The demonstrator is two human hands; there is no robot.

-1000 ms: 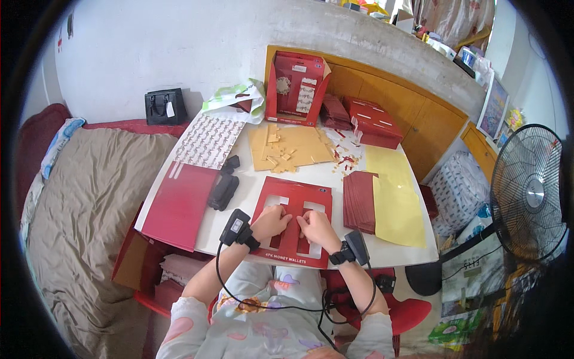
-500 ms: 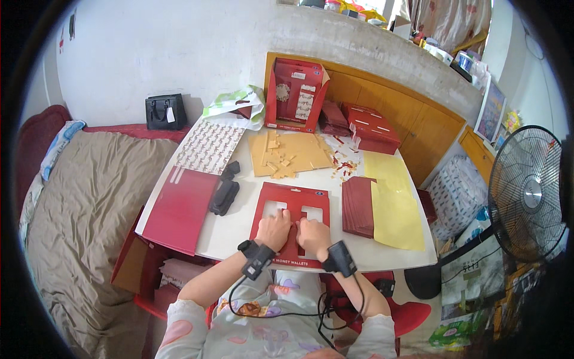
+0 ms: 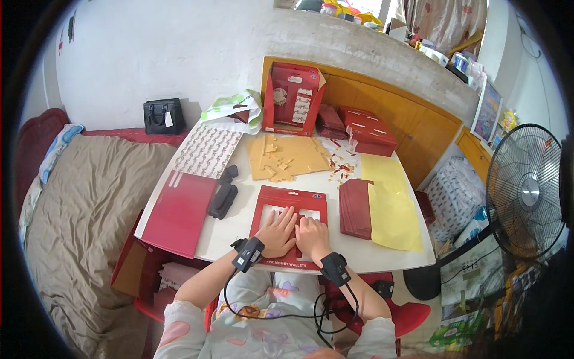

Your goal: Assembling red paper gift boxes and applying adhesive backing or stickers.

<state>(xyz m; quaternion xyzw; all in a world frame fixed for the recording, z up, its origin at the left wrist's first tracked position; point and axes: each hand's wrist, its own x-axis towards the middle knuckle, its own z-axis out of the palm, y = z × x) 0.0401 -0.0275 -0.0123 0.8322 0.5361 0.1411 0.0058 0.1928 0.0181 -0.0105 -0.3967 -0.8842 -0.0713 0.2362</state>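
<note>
Flat on the white table (image 3: 227, 236) in front of me lies a red cardboard package (image 3: 272, 195) with two cut-out windows and a hanging slot. My left hand (image 3: 277, 233) rests on its left side, fingers stretched out and covering much of the left window. Close beside it, my right hand (image 3: 313, 238) presses on the right window with its fingers curled in. Whatever those fingers hold, if anything, is hidden. Dark red envelopes (image 3: 355, 209) are stacked to the right, partly against a yellow sheet (image 3: 394, 212).
Red sheets (image 3: 179, 215) and a patterned sheet (image 3: 206, 149) cover the left side. A black case (image 3: 222, 201) lies beside them. Farther back are a tan board (image 3: 293, 157) with scraps, an upright red display box (image 3: 293, 99) and red boxes (image 3: 371, 128). A fan (image 3: 529, 191) stands right.
My left hand has gone from bent fingers to lying flat and stretched out on the package. My right hand stays near the right window, its fingers still curled.
</note>
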